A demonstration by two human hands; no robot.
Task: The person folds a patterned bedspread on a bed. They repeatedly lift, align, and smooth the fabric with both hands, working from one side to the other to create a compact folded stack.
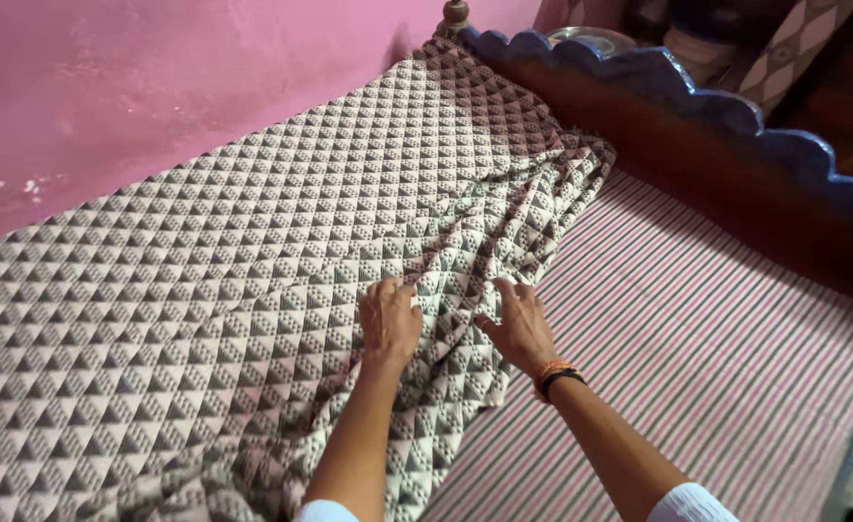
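A bedsheet (204, 271) with a grey and cream triangle pattern lies spread over the left part of a bed, bunched in folds along its right edge. My left hand (389, 322) rests on the folds with its fingers curled into the cloth. Close beside it, my right hand (518, 327) pinches the same folds; orange and black bangles ring its wrist. Under the sheet shows the striped mattress (697, 338), pink, white and dark green.
A pink wall (156, 87) runs along the bed's left side. A dark wooden headboard (716, 145) with a scalloped blue top edge closes the far end. Behind it stand a round metal vessel (595, 41) and patterned cloth (794, 48).
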